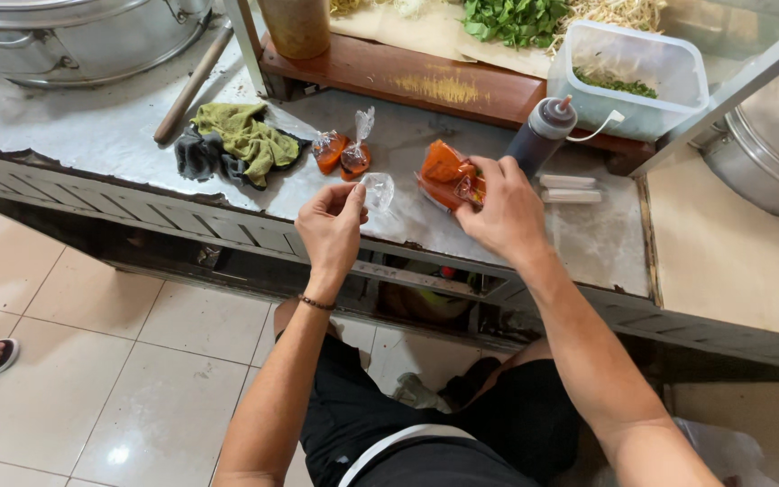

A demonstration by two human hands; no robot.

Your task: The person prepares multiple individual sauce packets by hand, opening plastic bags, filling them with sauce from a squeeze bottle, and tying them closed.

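The left hand pinches the edge of a small clear plastic bag between thumb and fingertips, just left of the pile of orange sauce packets on the metal surface. The right hand rests on that pile, fingers curled around one packet. Left of the pile lie two tied sauce bags, and further left a green rag. Just behind the pile stands a dark squeeze bottle, and beyond it a clear tub.
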